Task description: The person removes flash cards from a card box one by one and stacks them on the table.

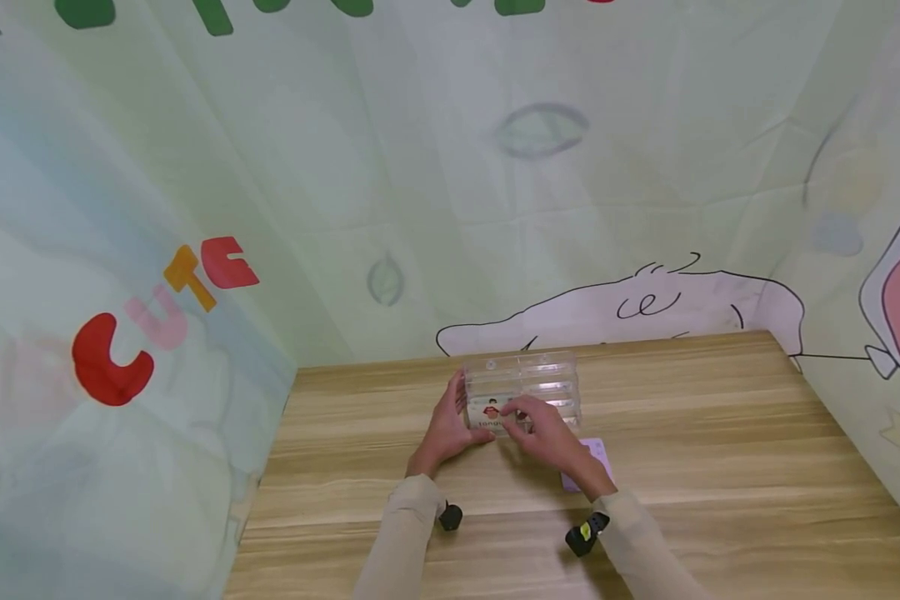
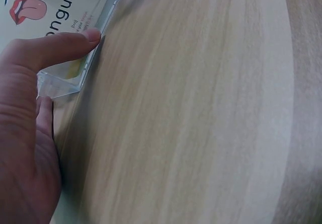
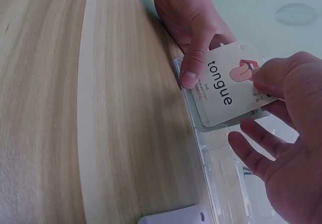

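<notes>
A white flash card [image 3: 219,90] printed with a mouth, its tongue out, and the word "tongue" lies tilted over the front left compartment of a clear plastic box [image 1: 491,374]. My right hand [image 1: 546,432] pinches this card by its edge, thumb on the printed face and the other fingers spread. At the box's front left corner my left hand [image 1: 448,427] holds on. Its thumb [image 2: 75,44] rests over the front rim beside the card's lower edge, and its fingers lie along the left side. More cards show beneath the tongue card.
A lilac card-like piece [image 1: 597,454] with a hole lies on the wooden table [image 1: 720,433], partly under the right wrist. The box has several compartments in two columns. A printed curtain [image 1: 420,208] hangs behind the table and at both sides.
</notes>
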A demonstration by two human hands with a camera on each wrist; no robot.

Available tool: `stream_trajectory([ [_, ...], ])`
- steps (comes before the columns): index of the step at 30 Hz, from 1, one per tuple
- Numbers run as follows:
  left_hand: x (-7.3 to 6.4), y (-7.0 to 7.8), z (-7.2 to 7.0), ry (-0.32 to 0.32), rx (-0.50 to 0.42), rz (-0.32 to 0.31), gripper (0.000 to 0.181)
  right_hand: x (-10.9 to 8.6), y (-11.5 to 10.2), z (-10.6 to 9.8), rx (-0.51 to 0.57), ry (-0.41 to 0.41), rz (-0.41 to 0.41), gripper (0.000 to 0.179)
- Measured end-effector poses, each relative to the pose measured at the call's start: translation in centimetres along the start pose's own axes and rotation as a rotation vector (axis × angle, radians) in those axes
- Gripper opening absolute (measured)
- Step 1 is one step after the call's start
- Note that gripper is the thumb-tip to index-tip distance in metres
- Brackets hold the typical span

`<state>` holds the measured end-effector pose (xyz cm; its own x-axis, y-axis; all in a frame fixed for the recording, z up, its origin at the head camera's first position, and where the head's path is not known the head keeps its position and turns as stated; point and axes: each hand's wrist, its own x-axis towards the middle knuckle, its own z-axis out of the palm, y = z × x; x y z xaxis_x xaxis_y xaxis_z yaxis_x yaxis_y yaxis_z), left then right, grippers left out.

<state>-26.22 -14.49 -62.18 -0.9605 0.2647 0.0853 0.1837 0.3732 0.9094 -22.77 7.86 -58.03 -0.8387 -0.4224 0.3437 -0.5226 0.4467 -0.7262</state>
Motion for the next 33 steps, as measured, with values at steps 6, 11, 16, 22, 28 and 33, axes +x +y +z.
stream_trajectory([
  [6, -0.1, 0.3, 0.0, 0.011, 0.013, 0.0, 0.13, 0.0, 0.1, -0.5, -0.032, 0.013, 0.024, 0.02],
  [11, -0.1, 0.4, 0.1, 0.015, 0.029, -0.004, 0.13, 0.0, 0.1, -1.1, 0.001, 0.019, 0.05, 0.024],
  [16, -0.2, 0.5, 0.0, 0.017, 0.019, -0.007, 0.131, 0.0, 0.2, -1.5, 0.041, 0.039, 0.068, 0.027],
  [22, -0.2, 0.5, 0.0, 0.022, 0.018, 0.006, 0.13, -0.3, 0.2, -2.2, 0.049, 0.067, 0.081, 0.03],
  [28, -0.2, 0.6, 0.1, 0.014, 0.036, -0.016, 0.131, -0.8, -0.1, -3.4, 0.046, 0.099, 0.118, 0.036],
  [33, -0.3, 0.8, 0.2, 0.011, 0.048, -0.03, 0.132, -1.6, 0.1, -4.4, 0.053, 0.12, 0.166, 0.038],
])
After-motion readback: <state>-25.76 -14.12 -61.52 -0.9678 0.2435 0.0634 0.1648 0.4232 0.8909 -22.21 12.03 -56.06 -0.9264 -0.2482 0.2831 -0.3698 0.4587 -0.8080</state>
